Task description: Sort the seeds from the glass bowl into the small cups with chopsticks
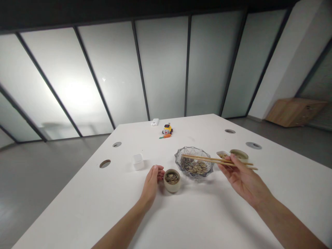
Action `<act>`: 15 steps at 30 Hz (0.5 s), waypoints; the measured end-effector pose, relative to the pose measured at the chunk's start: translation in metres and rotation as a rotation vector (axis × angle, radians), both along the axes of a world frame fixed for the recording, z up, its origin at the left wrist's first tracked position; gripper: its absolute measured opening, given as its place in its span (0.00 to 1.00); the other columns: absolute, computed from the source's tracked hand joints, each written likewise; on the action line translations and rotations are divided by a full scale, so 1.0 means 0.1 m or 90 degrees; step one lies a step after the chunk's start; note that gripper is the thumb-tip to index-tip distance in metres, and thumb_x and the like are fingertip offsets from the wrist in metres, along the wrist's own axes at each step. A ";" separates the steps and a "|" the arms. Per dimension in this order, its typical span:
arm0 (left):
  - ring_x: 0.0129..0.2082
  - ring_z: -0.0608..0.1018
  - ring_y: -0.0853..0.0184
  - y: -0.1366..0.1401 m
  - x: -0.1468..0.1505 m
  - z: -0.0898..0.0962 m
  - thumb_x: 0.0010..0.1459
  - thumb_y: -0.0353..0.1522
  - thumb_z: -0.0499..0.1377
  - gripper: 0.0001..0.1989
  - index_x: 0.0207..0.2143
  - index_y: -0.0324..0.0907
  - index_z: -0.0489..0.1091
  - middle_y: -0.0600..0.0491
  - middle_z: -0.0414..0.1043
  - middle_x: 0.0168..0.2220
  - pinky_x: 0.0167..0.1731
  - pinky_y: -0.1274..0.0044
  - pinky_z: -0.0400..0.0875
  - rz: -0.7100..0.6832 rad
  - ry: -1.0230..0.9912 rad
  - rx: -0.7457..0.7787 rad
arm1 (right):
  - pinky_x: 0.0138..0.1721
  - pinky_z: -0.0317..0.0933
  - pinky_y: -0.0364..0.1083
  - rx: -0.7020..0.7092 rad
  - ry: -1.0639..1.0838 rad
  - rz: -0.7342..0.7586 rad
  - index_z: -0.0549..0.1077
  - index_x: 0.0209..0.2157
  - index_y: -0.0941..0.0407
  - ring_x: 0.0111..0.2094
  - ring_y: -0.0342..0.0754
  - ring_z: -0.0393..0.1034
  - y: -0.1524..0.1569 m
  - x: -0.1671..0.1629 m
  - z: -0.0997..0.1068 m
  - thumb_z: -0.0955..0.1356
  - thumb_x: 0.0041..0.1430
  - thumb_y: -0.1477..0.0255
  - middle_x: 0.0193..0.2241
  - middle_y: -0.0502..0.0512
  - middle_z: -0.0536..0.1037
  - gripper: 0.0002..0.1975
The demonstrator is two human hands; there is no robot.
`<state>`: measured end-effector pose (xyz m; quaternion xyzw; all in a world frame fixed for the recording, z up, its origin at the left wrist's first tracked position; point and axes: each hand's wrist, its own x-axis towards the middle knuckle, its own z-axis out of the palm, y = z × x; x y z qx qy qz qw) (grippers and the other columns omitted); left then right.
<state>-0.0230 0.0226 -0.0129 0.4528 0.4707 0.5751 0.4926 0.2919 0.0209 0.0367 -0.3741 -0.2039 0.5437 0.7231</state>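
A pair of wooden chopsticks [204, 159] is gripped in my right hand [242, 178], with the tips over a clear glass bowl [177, 162]. Striped sunflower seeds [198, 168] lie in the bowl. I cannot make out any seed between the tips. My left hand [151, 183] rests on its side against the left of a small beige cup [172, 186], its fingers loosely curled and not wrapped round it. More seeds [172, 178] fill part of that cup. Behind my right hand are another beige cup [241, 155] and a white dish [222, 153], both partly hidden.
A small white plastic container [138, 162] stands left of my left hand. Further back are a yellow toy vehicle [167, 129], an orange carrot-shaped item [165, 136] and a white box-like device [155, 122]. The white table [124, 207] has several round holes.
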 end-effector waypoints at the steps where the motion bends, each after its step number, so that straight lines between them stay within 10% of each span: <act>1: 0.37 0.79 0.59 0.00 0.00 0.00 0.55 0.68 0.61 0.38 0.39 0.41 0.77 0.48 0.79 0.36 0.41 0.69 0.73 0.000 0.001 0.000 | 0.37 0.83 0.42 0.003 -0.019 0.012 0.81 0.33 0.51 0.32 0.45 0.83 -0.01 -0.03 -0.02 0.87 0.40 0.64 0.31 0.46 0.85 0.20; 7: 0.36 0.78 0.60 0.01 0.00 -0.01 0.55 0.67 0.61 0.37 0.39 0.41 0.76 0.49 0.78 0.35 0.41 0.69 0.73 -0.005 -0.002 -0.003 | 0.38 0.84 0.49 0.043 -0.164 0.065 0.80 0.30 0.52 0.34 0.47 0.82 -0.10 -0.21 -0.10 0.84 0.46 0.54 0.31 0.48 0.83 0.20; 15: 0.36 0.78 0.60 0.01 0.00 -0.01 0.55 0.68 0.60 0.38 0.39 0.41 0.76 0.49 0.78 0.35 0.41 0.69 0.72 0.000 -0.001 -0.001 | 0.43 0.84 0.56 0.144 -0.340 -0.193 0.82 0.31 0.53 0.38 0.53 0.85 -0.07 -0.01 0.00 0.79 0.55 0.48 0.35 0.55 0.84 0.22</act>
